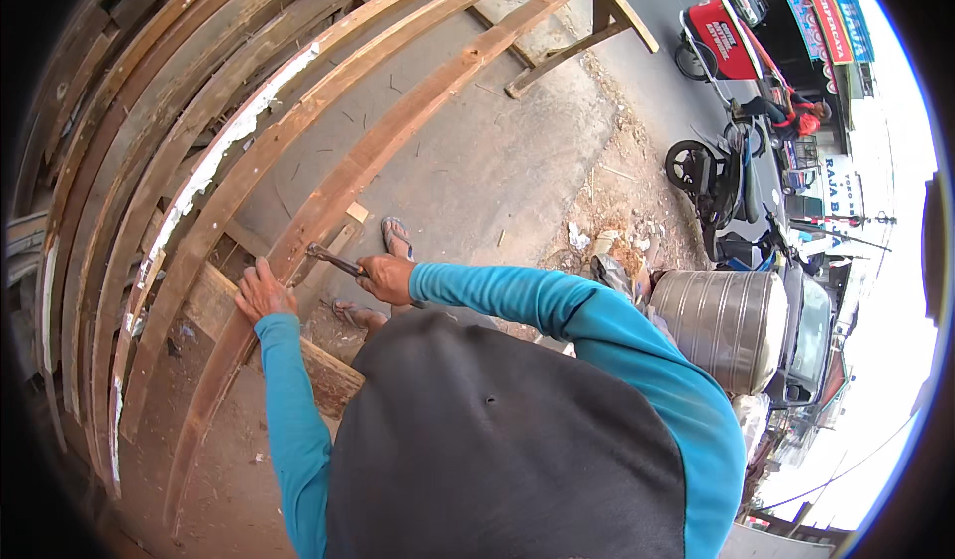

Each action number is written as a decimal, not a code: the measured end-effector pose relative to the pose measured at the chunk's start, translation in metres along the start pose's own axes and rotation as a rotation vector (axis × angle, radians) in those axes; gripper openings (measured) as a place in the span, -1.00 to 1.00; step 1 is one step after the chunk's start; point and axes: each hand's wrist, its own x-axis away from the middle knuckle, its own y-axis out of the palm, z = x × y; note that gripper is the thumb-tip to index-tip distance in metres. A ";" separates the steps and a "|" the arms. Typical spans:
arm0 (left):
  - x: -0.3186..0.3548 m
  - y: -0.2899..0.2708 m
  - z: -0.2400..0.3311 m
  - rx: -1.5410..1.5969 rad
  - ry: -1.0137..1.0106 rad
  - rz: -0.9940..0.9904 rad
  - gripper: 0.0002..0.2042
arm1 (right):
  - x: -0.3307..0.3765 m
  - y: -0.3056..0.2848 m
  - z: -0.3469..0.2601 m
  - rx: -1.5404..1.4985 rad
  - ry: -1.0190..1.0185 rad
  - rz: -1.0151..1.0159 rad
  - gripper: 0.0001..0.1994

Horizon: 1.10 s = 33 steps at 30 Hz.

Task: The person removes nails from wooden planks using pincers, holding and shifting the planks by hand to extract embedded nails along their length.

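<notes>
My right hand (388, 279) is closed round the handles of a pair of dark metal pincers (338, 261). The tool's head meets the face of a long brown wooden plank (403, 126). My left hand (267, 292) lies on the same plank just below the pincers, its fingers spread over the wood. Under both hands, a shorter, thicker timber (323, 368) crosses beneath the plank. A small wood block (357, 212) sits beside the plank near the pincers. Whether the jaws grip a nail is too small to see.
Several more long planks (224, 161) lie side by side on the left, one with peeling white paint. A wooden trestle (607, 22) supports the far end. Sandalled feet (397, 238) show below. On the right are a steel tank (718, 328), motorcycles (721, 176) and a red cart (718, 40).
</notes>
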 end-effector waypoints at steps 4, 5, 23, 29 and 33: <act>-0.003 -0.009 0.002 0.011 -0.013 -0.100 -0.28 | -0.002 -0.057 0.020 0.569 -0.154 -0.031 -0.79; -0.005 -0.008 -0.003 0.020 -0.007 -0.115 -0.28 | 0.001 -0.069 0.027 0.654 -0.157 -0.057 -0.80; 0.005 0.008 -0.013 0.074 0.025 0.000 -0.40 | 0.035 0.037 -0.027 -0.540 0.228 -0.094 -0.64; 0.001 0.020 -0.018 0.107 0.071 0.187 -0.62 | 0.025 0.027 -0.055 -0.611 0.272 -0.144 -0.55; 0.002 0.013 -0.023 0.108 0.078 0.255 -0.74 | 0.018 0.028 -0.056 -0.538 0.258 -0.168 -0.58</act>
